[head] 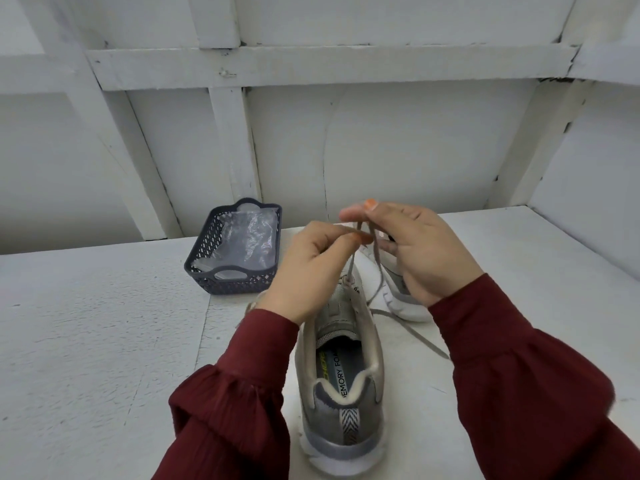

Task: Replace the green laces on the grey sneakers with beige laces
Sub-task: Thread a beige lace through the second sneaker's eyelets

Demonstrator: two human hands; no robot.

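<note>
**LACING STATUS: NEAR SNEAKER, UPPER EYELETS**

A white table is set against a white panelled wall. At centre left of the frame, a dark basket holding a clear bag is placed on the table. The near sneaker stands at lower centre, heel toward the camera. The far sneaker lies at centre right and is largely hidden behind the right hand.

A beige lace is led up from an upper eyelet of the near sneaker to both hands, just above the shoe. One strand is pinched by the left hand between thumb and forefinger. The other is held between thumb and fingers of the right hand. A loose strand is trailed over the table, right of centre.

No green lace is seen, so removal is judged complete. Lacing of the near sneaker appears nearly finished, with tensioning and tying judged to remain. The lacing of the far sneaker cannot be determined.
</note>
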